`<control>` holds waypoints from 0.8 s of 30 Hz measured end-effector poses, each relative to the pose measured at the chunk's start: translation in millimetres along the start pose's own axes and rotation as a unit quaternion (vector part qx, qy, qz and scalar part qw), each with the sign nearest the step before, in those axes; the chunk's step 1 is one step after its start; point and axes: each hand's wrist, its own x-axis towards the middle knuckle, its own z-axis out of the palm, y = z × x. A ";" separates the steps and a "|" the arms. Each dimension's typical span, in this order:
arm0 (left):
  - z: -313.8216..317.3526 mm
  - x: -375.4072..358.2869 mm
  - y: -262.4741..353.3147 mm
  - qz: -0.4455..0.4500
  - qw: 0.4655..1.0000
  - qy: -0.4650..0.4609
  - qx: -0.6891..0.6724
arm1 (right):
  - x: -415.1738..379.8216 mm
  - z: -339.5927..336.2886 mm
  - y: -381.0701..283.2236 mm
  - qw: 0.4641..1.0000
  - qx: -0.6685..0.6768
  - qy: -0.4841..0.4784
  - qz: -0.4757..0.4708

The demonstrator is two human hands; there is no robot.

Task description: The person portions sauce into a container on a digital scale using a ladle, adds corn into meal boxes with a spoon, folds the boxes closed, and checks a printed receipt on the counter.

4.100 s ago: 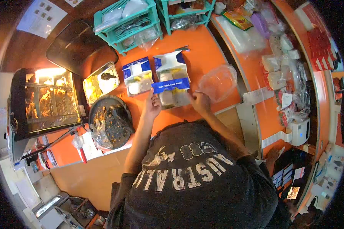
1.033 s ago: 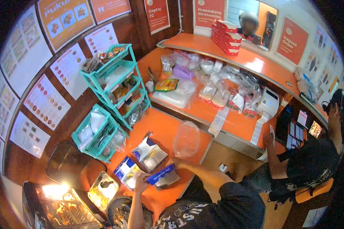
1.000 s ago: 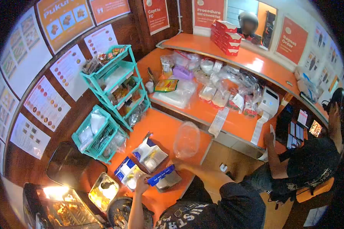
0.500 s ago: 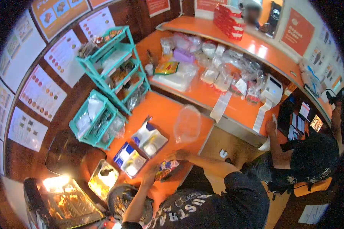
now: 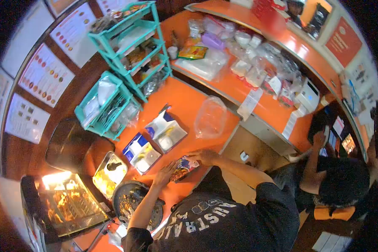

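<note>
A colourful printed packet [image 5: 184,169] lies at the near edge of the orange table, between my hands. My left hand [image 5: 165,173] rests along its left side with the fingers stretched out. At its upper right end is my right hand [image 5: 206,157], the fingers extended flat over the edge. Just beyond stand two open blue-and-white boxes: the nearer box [image 5: 134,145] and the farther box [image 5: 158,126], each holding a white tub and some food. A clear plastic bag [image 5: 211,117] lies to their right.
Teal basket racks [image 5: 132,63] stand at the left back. A lit food warmer [image 5: 71,206], a tray of yellow food [image 5: 109,174] and a dark pan [image 5: 132,201] are at the lower left. On the right, a co-worker [image 5: 336,180] is beside a label printer [image 5: 308,98].
The packet now lies flatter, and my fingers have straightened over its ends. The view has shifted, so the racks and warmer sit higher in it. The co-worker's arm has moved.
</note>
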 end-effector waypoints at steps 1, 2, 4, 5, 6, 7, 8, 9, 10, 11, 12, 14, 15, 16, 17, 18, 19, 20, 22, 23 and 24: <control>3.9 1.2 -1.0 0.010 1.000 -0.014 0.015 | -3.4 -3.5 -5.6 1.000 0.000 0.006 0.014; 7.3 2.1 -2.2 0.019 0.999 -0.027 0.032 | -5.8 -8.8 -12.1 0.999 0.031 -0.006 0.033; 8.9 1.3 -5.1 0.036 0.999 -0.023 0.008 | -6.6 13.5 2.1 1.000 -0.009 -0.009 0.028; 5.2 0.4 -5.0 0.042 0.999 -0.018 -0.018 | -8.4 15.3 1.4 0.999 -0.007 -0.003 0.033; 2.1 -1.1 -3.8 0.047 0.999 -0.023 -0.016 | -10.5 17.3 0.4 0.999 -0.027 0.002 0.027; -4.3 -0.8 0.4 0.046 0.997 -0.046 0.037 | -12.2 18.1 -0.2 0.999 -0.048 0.006 0.021; -9.5 0.2 3.9 0.045 0.993 -0.068 0.090 | -13.3 18.7 -0.6 0.998 -0.047 0.012 0.027; -12.5 0.6 6.0 0.051 0.992 -0.071 0.093 | -14.2 19.4 -1.1 0.998 -0.059 -0.006 0.029; -14.9 0.0 7.5 0.047 0.993 -0.078 0.080 | -15.0 21.0 -1.2 0.997 -0.070 -0.023 0.030; -15.9 -0.5 7.7 0.042 0.993 -0.085 0.066 | -15.9 22.7 -1.6 0.997 -0.069 -0.018 0.036; -15.8 0.4 6.9 0.049 0.993 -0.088 0.070 | -16.9 23.9 -1.7 0.999 -0.038 -0.006 0.025; -12.8 3.1 3.2 0.036 0.994 -0.097 0.022 | -17.5 20.1 -3.7 1.000 -0.008 0.012 0.018; -6.2 3.1 -2.3 0.041 0.994 -0.099 0.026 | -16.8 17.8 -4.3 0.999 0.009 -0.005 0.031; -2.7 4.1 -6.8 0.052 0.995 -0.079 -0.009 | -14.8 17.6 -3.5 0.999 0.027 -0.022 0.042; 1.3 4.6 -11.4 0.063 0.995 -0.059 -0.045 | -11.5 22.7 2.7 0.998 0.027 -0.018 0.045; 5.5 4.0 -15.3 0.066 0.995 -0.061 -0.044 | -7.0 27.3 9.8 0.998 0.053 -0.009 0.034; -1.2 5.6 -12.4 0.065 0.994 -0.060 -0.061 | -3.3 31.7 15.9 0.997 0.077 -0.001 0.022; -11.5 7.3 -7.2 0.063 0.993 -0.060 -0.079 | 0.9 20.6 11.2 0.997 0.077 0.002 0.024; -33.4 8.5 4.1 0.063 0.990 -0.062 -0.113 | 6.7 0.4 2.9 0.997 0.050 -0.057 0.027; -44.4 10.0 8.3 0.067 0.987 -0.066 -0.127 | 7.2 3.1 4.2 0.997 0.052 -0.047 0.033; -52.4 13.7 18.1 0.079 0.987 -0.073 -0.121 | 7.3 4.2 6.5 0.999 0.029 -0.024 0.002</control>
